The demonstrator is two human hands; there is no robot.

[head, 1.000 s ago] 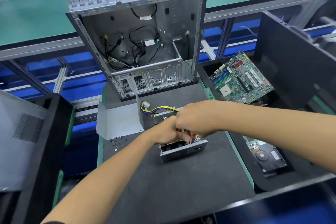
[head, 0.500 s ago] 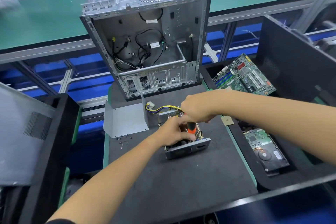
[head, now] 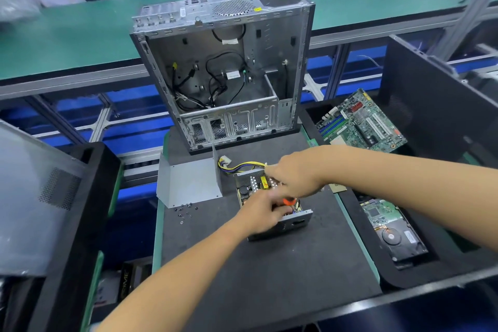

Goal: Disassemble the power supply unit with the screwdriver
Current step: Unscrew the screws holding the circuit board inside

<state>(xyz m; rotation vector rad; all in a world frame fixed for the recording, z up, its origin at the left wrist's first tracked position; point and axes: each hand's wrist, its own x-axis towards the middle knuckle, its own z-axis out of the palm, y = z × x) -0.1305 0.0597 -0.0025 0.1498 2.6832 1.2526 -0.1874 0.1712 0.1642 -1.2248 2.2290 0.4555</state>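
The power supply unit (head: 295, 221) lies on the black mat (head: 269, 283) with its lid off, and its circuit board (head: 252, 183) shows. Yellow and black cables (head: 241, 166) run out of its far end to a white plug. My right hand (head: 295, 176) hovers over the unit, closed around a screwdriver whose orange handle (head: 289, 201) pokes out below the fingers. Its tip is hidden. My left hand (head: 261, 214) grips the near end of the unit, just under the screwdriver.
The grey lid (head: 188, 183) stands left of the unit, with several loose screws (head: 184, 210) in front of it. An emptied computer case (head: 223, 67) stands behind. A motherboard (head: 361, 124) and a hard drive (head: 398, 240) lie in the right tray. A side panel (head: 32, 197) leans at left.
My right hand has risen a little off my left hand, so the orange handle now shows between them. My left hand stays on the unit, which has not moved.
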